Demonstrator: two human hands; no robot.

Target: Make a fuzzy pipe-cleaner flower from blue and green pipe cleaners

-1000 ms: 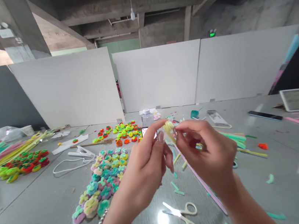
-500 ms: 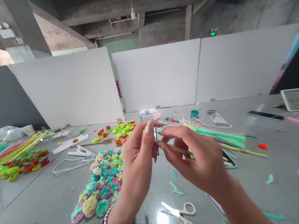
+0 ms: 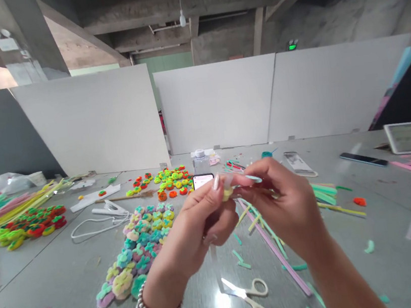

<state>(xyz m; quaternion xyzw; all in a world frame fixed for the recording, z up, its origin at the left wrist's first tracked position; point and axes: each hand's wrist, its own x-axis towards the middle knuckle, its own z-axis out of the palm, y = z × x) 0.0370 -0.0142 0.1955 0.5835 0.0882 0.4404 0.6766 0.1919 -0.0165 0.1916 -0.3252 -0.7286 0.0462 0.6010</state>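
Observation:
My left hand (image 3: 202,213), with beaded bracelets at its wrist, is closed in a pinch on a pale yellow fuzzy pipe cleaner (image 3: 228,193). Only a short, bunched bit of it shows between the fingertips. From the other side my right hand (image 3: 285,193) meets it, thumb and fingers pinched at the same piece; its grip is partly hidden and slightly blurred. Below the hands lie white-handled scissors (image 3: 251,298), blades pointing up-left. Many pastel pipe-cleaner flowers (image 3: 138,250) lie in a cluster beside my left forearm.
Loose pipe cleaners (image 3: 272,246) and green offcuts (image 3: 239,257) lie under and around my right hand. A lit phone (image 3: 202,180) and a clear bottle (image 3: 201,162) stand behind the hands. Orange and yellow pieces (image 3: 32,227) and a white corded tool (image 3: 112,213) are leftward.
My hands have turned and shifted slightly, the right one moving right and up. The long strand between them no longer shows; a bunched yellow bit does. The phone behind is uncovered.

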